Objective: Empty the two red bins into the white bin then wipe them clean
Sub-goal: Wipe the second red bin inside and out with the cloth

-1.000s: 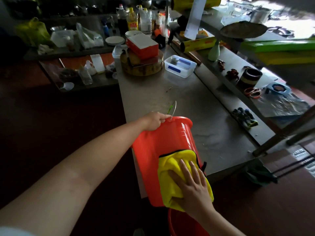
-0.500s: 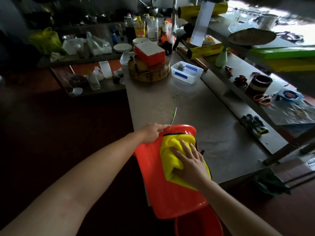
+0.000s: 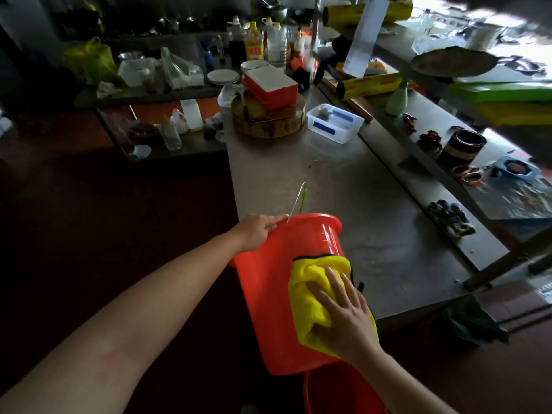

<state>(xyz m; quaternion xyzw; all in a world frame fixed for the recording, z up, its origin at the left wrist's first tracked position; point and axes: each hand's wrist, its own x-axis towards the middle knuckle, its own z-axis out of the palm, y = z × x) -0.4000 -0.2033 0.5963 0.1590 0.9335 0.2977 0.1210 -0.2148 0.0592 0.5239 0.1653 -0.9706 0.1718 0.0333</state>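
A red bin (image 3: 268, 294) lies tipped on its side over the near corner of the steel table (image 3: 373, 204), its rim pointing away from me and its wire handle sticking up. My left hand (image 3: 258, 227) grips the rim at its left edge. My right hand (image 3: 343, 312) lies flat on a yellow cloth (image 3: 310, 294), pressing it against the bin's outer wall. A second red bin (image 3: 337, 392) stands below, partly hidden by my right arm. No white bin is in view.
On the table's far end sit a round wooden block (image 3: 268, 121) with a red-and-white box, and a clear plastic tub (image 3: 334, 122). A raised steel shelf (image 3: 448, 162) with gloves, tape and cling-film rolls runs along the right. Dark floor lies to the left.
My right hand has slid the yellow cloth back down the bin's wall from near the rim toward the middle. My left hand keeps its hold on the rim.
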